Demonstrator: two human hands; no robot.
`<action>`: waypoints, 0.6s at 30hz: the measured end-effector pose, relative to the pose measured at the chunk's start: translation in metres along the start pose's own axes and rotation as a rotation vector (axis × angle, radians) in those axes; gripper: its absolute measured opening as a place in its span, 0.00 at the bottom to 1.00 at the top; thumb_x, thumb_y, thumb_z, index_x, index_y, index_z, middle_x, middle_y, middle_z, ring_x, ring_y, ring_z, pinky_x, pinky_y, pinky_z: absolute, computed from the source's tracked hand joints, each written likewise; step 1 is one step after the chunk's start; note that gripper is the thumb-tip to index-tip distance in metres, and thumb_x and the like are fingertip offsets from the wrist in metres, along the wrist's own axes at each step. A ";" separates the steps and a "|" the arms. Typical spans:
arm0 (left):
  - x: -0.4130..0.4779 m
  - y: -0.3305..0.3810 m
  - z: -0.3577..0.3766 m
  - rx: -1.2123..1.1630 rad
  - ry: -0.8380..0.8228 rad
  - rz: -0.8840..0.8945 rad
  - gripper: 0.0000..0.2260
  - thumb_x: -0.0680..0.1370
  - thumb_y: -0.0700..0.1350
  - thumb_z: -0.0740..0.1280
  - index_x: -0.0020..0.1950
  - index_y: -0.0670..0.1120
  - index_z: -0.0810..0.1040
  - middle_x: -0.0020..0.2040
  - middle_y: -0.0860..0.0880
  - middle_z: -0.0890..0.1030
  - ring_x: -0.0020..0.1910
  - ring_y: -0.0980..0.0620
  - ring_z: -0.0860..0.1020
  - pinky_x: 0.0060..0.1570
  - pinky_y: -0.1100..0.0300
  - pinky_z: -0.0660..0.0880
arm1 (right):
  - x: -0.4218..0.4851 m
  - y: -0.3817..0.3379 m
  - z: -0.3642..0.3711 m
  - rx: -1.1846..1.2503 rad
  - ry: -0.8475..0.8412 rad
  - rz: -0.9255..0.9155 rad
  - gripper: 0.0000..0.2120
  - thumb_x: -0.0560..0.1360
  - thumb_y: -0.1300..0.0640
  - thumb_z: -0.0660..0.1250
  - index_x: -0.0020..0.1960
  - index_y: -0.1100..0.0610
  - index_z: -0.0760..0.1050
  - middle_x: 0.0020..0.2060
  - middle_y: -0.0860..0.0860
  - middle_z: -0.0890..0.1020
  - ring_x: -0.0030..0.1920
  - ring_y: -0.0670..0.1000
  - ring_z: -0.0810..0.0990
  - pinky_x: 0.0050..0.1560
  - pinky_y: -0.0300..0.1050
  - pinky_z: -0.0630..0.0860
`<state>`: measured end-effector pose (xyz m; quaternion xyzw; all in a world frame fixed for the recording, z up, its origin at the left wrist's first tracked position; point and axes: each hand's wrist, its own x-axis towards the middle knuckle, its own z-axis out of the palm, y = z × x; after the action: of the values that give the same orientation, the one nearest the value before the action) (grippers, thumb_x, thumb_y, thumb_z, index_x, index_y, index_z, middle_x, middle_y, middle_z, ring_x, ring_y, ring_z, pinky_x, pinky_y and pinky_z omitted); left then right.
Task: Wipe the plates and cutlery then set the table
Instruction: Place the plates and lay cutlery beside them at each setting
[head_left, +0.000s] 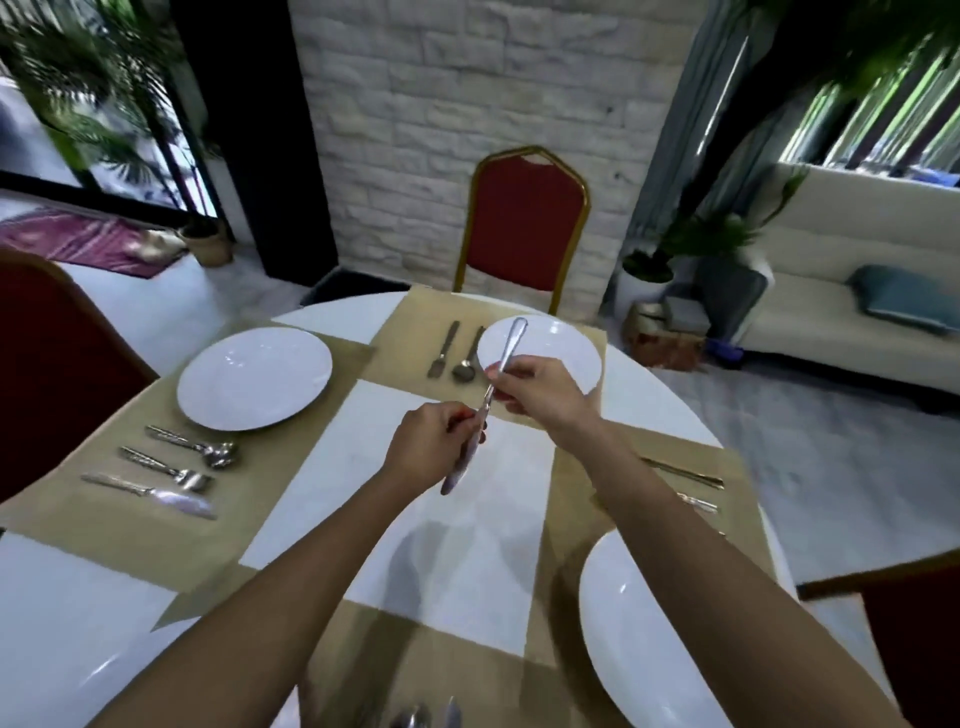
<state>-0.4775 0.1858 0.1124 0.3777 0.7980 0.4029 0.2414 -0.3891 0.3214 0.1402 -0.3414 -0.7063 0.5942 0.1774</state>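
— Which step is in hand?
— Over the middle of the table (447, 545), the left hand (426, 447) grips the knife (506, 353) at its blade end; the right hand (535, 389) pinches the handle. No cloth shows.
— And next?
— Probably laying it beside the far plate (563, 340) at frame centre, where only a fork (442, 349) and spoon (467, 358) lie.
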 end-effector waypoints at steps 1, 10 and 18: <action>0.016 -0.012 -0.007 -0.001 0.015 -0.005 0.10 0.78 0.47 0.63 0.39 0.52 0.80 0.35 0.52 0.84 0.44 0.54 0.82 0.51 0.54 0.77 | 0.019 -0.001 0.011 0.010 -0.013 0.009 0.07 0.76 0.60 0.70 0.44 0.65 0.78 0.34 0.54 0.80 0.34 0.47 0.80 0.36 0.38 0.74; 0.151 -0.134 -0.035 0.487 0.204 0.005 0.20 0.82 0.48 0.57 0.73 0.43 0.65 0.72 0.45 0.69 0.69 0.42 0.69 0.68 0.50 0.64 | 0.218 0.007 0.066 -0.049 0.184 0.061 0.13 0.75 0.64 0.69 0.33 0.58 0.72 0.29 0.53 0.77 0.28 0.49 0.76 0.35 0.45 0.77; 0.182 -0.205 0.010 0.731 0.116 0.002 0.31 0.81 0.60 0.43 0.78 0.45 0.44 0.79 0.48 0.45 0.78 0.50 0.43 0.75 0.47 0.41 | 0.331 0.052 0.103 -0.298 0.257 0.054 0.13 0.75 0.62 0.70 0.34 0.59 0.70 0.31 0.55 0.77 0.22 0.46 0.76 0.29 0.43 0.79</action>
<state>-0.6637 0.2557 -0.0772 0.4162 0.9012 0.1121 0.0447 -0.6755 0.4801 0.0152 -0.4558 -0.7486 0.4391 0.1977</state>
